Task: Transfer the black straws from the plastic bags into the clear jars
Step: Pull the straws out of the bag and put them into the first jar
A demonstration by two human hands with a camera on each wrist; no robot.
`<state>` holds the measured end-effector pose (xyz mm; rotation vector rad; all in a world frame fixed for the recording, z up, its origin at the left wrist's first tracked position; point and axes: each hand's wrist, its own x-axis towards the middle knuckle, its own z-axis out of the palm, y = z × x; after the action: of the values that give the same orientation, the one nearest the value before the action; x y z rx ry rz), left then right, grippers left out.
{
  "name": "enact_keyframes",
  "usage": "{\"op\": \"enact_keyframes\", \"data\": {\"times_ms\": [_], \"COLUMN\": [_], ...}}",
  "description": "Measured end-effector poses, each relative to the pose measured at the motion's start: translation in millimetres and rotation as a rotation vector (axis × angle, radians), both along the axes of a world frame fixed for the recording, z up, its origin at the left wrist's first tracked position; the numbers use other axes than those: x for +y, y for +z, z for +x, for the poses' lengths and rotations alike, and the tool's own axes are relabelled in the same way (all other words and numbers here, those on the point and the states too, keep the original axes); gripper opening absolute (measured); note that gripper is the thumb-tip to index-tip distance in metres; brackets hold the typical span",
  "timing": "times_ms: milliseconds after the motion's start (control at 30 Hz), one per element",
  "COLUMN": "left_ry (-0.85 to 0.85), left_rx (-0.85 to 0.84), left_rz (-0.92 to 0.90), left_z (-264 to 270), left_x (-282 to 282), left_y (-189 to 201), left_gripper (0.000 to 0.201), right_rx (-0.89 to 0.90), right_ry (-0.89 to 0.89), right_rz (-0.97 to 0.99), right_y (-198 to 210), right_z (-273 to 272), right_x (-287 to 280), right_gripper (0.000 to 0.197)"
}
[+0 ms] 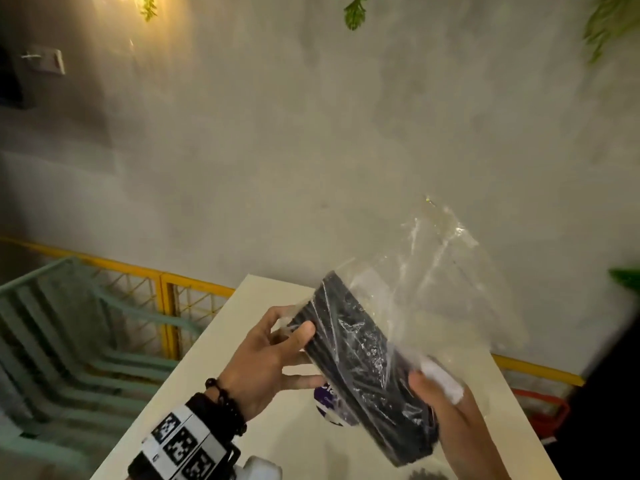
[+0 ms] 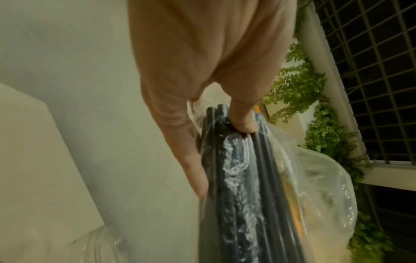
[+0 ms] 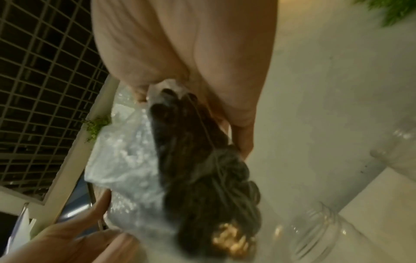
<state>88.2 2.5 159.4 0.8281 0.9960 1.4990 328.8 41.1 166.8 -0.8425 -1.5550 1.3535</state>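
Note:
Above the white table [image 1: 242,393] I hold a bundle of black straws [image 1: 363,365] still wrapped in a clear plastic bag [image 1: 433,271]. The bag's loose end rises up to the right. My left hand [image 1: 304,355] grips the bundle's upper end, thumb on top and fingers beneath; the left wrist view shows the thumb [image 2: 243,121] pressing the straws [image 2: 238,178]. My right hand [image 1: 450,410] grips the lower end through the plastic. In the right wrist view the straws [image 3: 191,160] are blurred, and a clear jar [image 3: 315,231] lies below them on the table.
A round purple-labelled object [image 1: 327,407] sits on the table under the bundle. A green chair [image 1: 69,341] and a yellow railing [image 1: 173,282] stand to the left, a grey wall behind. Something red [image 1: 547,410] lies beyond the table's right edge.

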Motion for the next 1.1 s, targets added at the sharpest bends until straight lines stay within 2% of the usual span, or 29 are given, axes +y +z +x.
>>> {"op": "enact_keyframes", "data": {"times_ms": [33, 67, 133, 167, 300, 400, 533, 567, 633, 733, 767, 800, 867, 900, 967, 1000, 1033, 1067, 1100], "left_ry": [0.030, 0.059, 0.106, 0.116, 0.102, 0.147, 0.129, 0.126, 0.117, 0.030, -0.002, -0.048, -0.082, -0.100, -0.105, -0.055, 0.003, 0.033, 0.046], "left_rx": [-0.008, -0.018, -0.027, -0.028, -0.033, -0.110, -0.338, -0.302, -0.043, 0.461, 0.524, 0.550, 0.591, 0.592, 0.455, 0.382, 0.382, 0.448, 0.588], "left_rz": [-0.010, -0.020, -0.016, -0.017, -0.019, -0.033, -0.060, -0.065, -0.051, 0.020, 0.036, 0.053, 0.147, 0.209, 0.253, 0.195, 0.118, 0.072, 0.072], "left_z": [6.5, 12.9, 24.6, 28.1, 32.5, 36.6, 46.2, 50.5, 60.1, 65.9, 64.2, 59.6, 49.1, 43.9, 36.8, 36.2, 37.2, 37.3, 37.7], "left_x": [0.5, 1.1, 3.5, 4.8, 10.5, 12.6, 13.5, 13.1, 8.3, -0.4, -2.2, -2.2, -3.7, -5.1, -5.3, -2.9, -0.7, 2.4, 4.3], "left_y": [-3.4, -6.6, -10.3, -11.0, -11.9, -10.6, -5.1, -8.6, -22.1, -41.2, -42.4, -43.9, -33.9, -26.2, -7.3, -0.6, 5.8, 7.5, 7.2], "left_gripper": [0.033, 0.031, 0.033, 0.033, 0.047, 0.035, 0.024, 0.022, 0.026, 0.025, 0.023, 0.032, 0.073, 0.080, 0.067, 0.049, 0.036, 0.037, 0.047], "right_rx": [-0.081, -0.173, -0.295, -0.298, -0.266, -0.191, 0.104, 0.184, 0.300, 0.176, 0.127, 0.098, 0.077, 0.062, -0.022, -0.090, -0.144, -0.182, -0.210], "right_ry": [0.061, 0.094, 0.106, 0.079, 0.027, 0.035, -0.026, -0.055, -0.084, -0.124, -0.103, -0.099, -0.071, -0.048, -0.027, -0.021, 0.007, 0.047, 0.090], "right_rz": [0.027, 0.005, -0.039, -0.078, -0.227, -0.201, -0.297, -0.329, -0.308, -0.164, -0.129, -0.118, -0.130, -0.128, -0.103, -0.095, -0.111, -0.138, -0.156], "right_y": [1.7, 0.1, -2.1, -3.0, -11.7, -32.8, -44.5, -41.5, -34.9, -29.3, -29.3, -32.5, -38.3, -41.0, -44.5, -47.3, -51.4, -52.1, -49.9], "right_z": [-1.2, -2.3, -4.6, -5.5, -0.2, -3.6, -9.7, -11.1, -12.1, -6.9, -5.3, -3.6, -0.1, -0.3, -1.2, 0.4, 2.0, 2.1, 1.9], "right_x": [-4.5, -8.9, -14.5, -14.1, -6.8, 0.4, 4.1, 4.7, 10.4, 16.3, 14.5, 14.3, 12.6, 11.5, 9.8, 9.1, 8.8, 6.5, 2.9], "right_gripper": [0.066, 0.084, 0.101, 0.111, 0.107, 0.104, 0.098, 0.095, 0.087, 0.101, 0.099, 0.098, 0.109, 0.113, 0.114, 0.108, 0.096, 0.081, 0.075]}}
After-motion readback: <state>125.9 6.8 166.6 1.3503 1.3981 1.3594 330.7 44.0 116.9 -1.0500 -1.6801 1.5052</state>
